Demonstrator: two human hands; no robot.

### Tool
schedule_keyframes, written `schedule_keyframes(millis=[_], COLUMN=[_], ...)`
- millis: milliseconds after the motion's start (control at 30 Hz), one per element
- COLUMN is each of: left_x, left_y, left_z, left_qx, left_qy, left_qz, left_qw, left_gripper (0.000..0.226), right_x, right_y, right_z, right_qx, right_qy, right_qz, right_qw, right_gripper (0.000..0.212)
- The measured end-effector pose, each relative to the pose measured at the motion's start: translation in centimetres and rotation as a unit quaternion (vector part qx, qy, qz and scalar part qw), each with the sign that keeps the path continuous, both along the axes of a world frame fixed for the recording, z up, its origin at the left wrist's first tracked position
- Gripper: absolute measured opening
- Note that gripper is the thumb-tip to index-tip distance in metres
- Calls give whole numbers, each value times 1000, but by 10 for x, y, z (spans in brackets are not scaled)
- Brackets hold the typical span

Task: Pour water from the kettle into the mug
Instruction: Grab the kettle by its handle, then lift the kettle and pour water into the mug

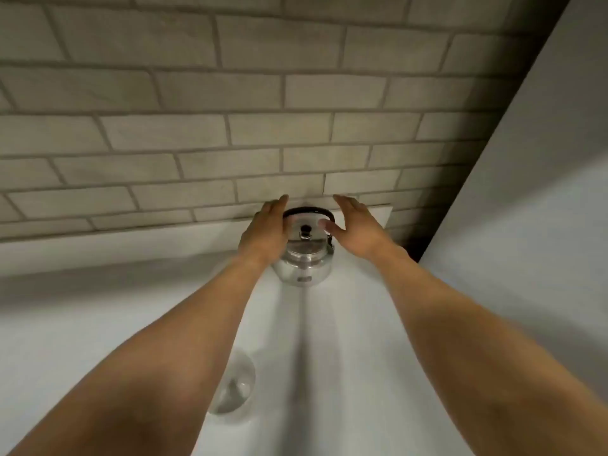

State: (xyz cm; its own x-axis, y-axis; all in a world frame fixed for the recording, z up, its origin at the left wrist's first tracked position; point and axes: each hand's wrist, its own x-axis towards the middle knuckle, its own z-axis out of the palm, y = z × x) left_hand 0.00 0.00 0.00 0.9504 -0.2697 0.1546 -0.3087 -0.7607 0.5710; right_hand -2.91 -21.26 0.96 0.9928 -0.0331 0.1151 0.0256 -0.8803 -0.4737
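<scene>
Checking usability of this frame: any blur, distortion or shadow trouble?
Head view: wide-angle bending of the brick wall; soft overall; arm shadows streak the counter; the glass mug is faint, partly behind the left forearm; glare on the kettle.

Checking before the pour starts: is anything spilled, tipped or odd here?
Nothing stands out. The kettle stands upright by the brick wall, lid on; the mug sits upright nearer, partly behind the left forearm. No spill shows.

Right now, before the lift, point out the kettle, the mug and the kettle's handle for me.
kettle (304, 268): head view, on its shiny steel body.
mug (238, 383): head view, on the clear glass wall beside the left forearm.
kettle's handle (307, 210): head view, on the top of the black arch.
</scene>
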Motion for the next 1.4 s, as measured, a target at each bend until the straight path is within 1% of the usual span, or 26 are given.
schedule_keyframes(millis=[167,233,367,467,567,633,667,833,933,1000,1100,1167,1267,1333,1400], left_x=[26,31,36,32,20,5,-4,-63,-109,-147,-200,-222,-245,-256,-264], left_y=[-19,-21,-18,-15,-13,-13,-14,-18,-15,-9,-6,-6,-8,-10,-12], left_z=[-26,-35,-39,-36,-29,-19,-13,19,25,18,-2,-16,-27,-30,-32], left_qx=[-7,-18,-31,-12,-10,-13,-18,-45,-64,-51,-39,-11,6,14,-2], left_qy=[42,41,5,-12,-19,-37,-52,-125,-151,-206,-251,-241,-182,-164,-106], left_qz=[24,35,45,25,8,-3,-9,-50,-19,17,11,-15,-27,-30,-37], left_qw=[999,998,999,1000,1000,999,998,990,986,977,967,970,983,986,994], left_gripper=[55,49,41,40,39,38,36,31,36,41,40,46,58,65,73], right_x=[36,45,61,58,40,21,10,-48,-81,-101,-127,-142,-161,-171,-178], right_y=[0,1,0,-2,-6,-9,-9,-6,-4,-3,-4,-3,3,9,16], right_z=[-22,-34,-47,-43,-36,-27,-21,14,28,33,39,41,42,42,42], right_qx=[23,25,41,85,118,135,141,131,123,116,117,115,86,70,58], right_qy=[42,37,-14,-2,3,-8,-20,-111,-133,-134,-136,-134,-128,-127,-127], right_qz=[66,87,109,128,121,101,92,65,63,71,73,78,103,116,125], right_qw=[997,995,993,988,986,986,986,983,981,982,981,981,983,983,982], right_gripper=[81,72,44,36,24,17,18,28,26,24,22,26,31,33,34])
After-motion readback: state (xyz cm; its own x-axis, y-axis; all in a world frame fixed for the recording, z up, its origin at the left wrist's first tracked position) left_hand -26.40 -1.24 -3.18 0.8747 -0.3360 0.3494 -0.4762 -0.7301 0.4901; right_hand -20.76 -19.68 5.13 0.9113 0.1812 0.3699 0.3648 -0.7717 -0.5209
